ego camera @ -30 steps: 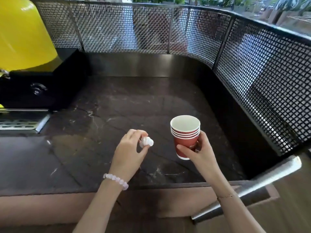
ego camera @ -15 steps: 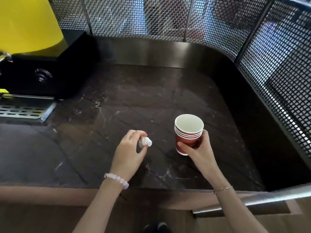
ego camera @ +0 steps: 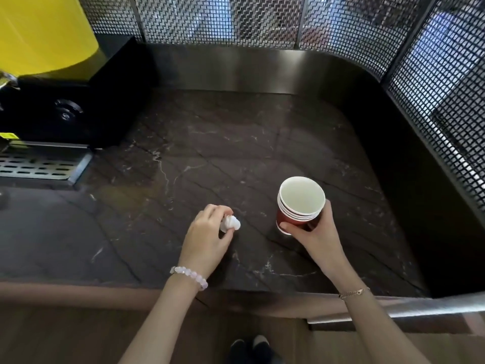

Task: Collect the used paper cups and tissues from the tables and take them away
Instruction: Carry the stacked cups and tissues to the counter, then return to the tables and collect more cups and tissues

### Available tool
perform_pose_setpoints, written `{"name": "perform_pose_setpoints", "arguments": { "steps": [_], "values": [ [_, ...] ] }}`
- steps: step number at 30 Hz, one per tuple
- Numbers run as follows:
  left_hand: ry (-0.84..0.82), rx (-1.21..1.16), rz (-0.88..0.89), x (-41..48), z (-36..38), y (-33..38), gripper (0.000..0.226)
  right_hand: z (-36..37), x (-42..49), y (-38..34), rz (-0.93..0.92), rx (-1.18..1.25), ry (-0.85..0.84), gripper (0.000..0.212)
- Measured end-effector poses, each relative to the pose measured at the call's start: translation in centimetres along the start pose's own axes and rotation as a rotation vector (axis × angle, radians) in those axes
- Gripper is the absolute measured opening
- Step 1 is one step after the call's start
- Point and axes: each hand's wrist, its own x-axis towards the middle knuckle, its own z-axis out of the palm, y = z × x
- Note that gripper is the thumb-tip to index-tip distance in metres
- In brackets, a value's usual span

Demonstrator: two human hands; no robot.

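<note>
Sitting at the far left, a black machine (ego camera: 78, 106) and its drip tray (ego camera: 39, 165) are bounding the surface (ego camera: 236, 153). Near the front edge, the left hand (ego camera: 207, 237) is pinching a crumpled tissue (ego camera: 231, 223). Just right of it, the right hand (ego camera: 315, 232) is gripping stacked red paper cups (ego camera: 301, 198). The mesh wall (ego camera: 446, 101) is curving round the back and right edges, well apart from both.

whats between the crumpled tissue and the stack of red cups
Nothing: the head view shows only bare dark countertop between the crumpled tissue in the left hand and the stack of red cups in the right hand.
</note>
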Motion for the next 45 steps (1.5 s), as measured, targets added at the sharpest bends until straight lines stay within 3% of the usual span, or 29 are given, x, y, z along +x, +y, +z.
{"name": "perform_pose_setpoints", "arguments": {
  "steps": [10,15,20,31,37,45],
  "values": [
    [-0.058,0.090,-0.027,-0.1,0.7,-0.5,0.024,-0.2,0.1,0.3,0.020,-0.001,-0.030,0.072],
    [-0.101,0.167,-0.033,-0.3,0.3,-0.1,0.040,-0.8,-0.1,0.0,0.017,-0.042,-0.080,0.079],
    [-0.094,0.197,0.025,0.0,-1.3,1.7,0.045,-3.2,-1.1,-1.1,-0.030,-0.190,-0.145,0.080],
    [0.221,0.360,0.294,2.8,-5.7,9.0,0.046,-8.1,-2.3,-9.2,-0.419,-0.714,0.213,0.047],
    [0.260,0.412,0.390,2.9,-6.3,11.7,0.048,-8.3,-3.6,-11.4,-0.617,-0.825,0.310,0.054],
    [0.246,0.391,0.494,2.7,-6.8,13.8,0.048,-8.8,-5.3,-12.0,-0.637,-0.880,0.401,0.052]
  ]
}}
